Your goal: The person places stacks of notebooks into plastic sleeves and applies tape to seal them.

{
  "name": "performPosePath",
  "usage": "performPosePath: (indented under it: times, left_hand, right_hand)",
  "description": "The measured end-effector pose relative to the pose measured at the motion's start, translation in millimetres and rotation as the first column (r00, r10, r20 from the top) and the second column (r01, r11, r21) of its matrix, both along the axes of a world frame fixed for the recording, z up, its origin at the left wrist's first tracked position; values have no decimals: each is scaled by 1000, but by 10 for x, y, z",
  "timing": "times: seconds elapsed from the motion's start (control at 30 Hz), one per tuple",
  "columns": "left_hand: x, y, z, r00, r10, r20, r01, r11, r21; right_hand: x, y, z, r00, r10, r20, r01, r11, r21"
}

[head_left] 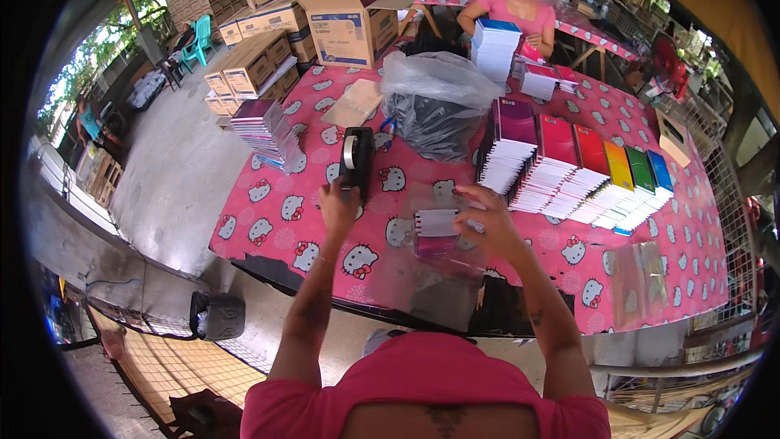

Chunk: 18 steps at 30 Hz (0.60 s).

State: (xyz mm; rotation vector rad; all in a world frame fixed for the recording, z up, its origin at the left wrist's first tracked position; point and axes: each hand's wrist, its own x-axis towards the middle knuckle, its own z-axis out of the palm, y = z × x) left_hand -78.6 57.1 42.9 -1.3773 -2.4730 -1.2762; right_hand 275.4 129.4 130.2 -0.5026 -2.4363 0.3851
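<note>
At the near end of a black tape dispenser (363, 164), the fingers of my left hand (340, 207) are closed; whatever they pinch is too small to make out. A roll of tape (349, 151) sits in the dispenser. My right hand (489, 223) is at the right side of a small spiral notebook (436, 223), its fingers bent and apart. The notebook shows white pages and a purple part, and lies in or under clear plastic (431, 289) that spreads toward the table's near edge. Blue-handled scissors (388, 124) lie beyond the dispenser, partly hidden.
Stacked spiral notebooks (555, 167) in several colours stand at the right, a wrapped notebook stack (264, 134) at the left. A large plastic bag (439, 102) bulges ahead. Clear sleeves (639, 280) lie near right. Cardboard boxes (337, 32) stand behind; a person (524, 12) sits across the table.
</note>
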Motion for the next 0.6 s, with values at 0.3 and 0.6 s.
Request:
performPosePath:
  times: [0.3, 0.6]
  left_hand:
    - [-578, 197, -486, 685, -220, 695, 41, 963, 265]
    - [-451, -233, 46, 977, -201, 75, 205, 977, -54]
  right_hand:
    - [-505, -534, 272, 976, -182, 118, 169, 980, 109]
    - [-594, -503, 139, 964, -250, 92, 237, 963, 131]
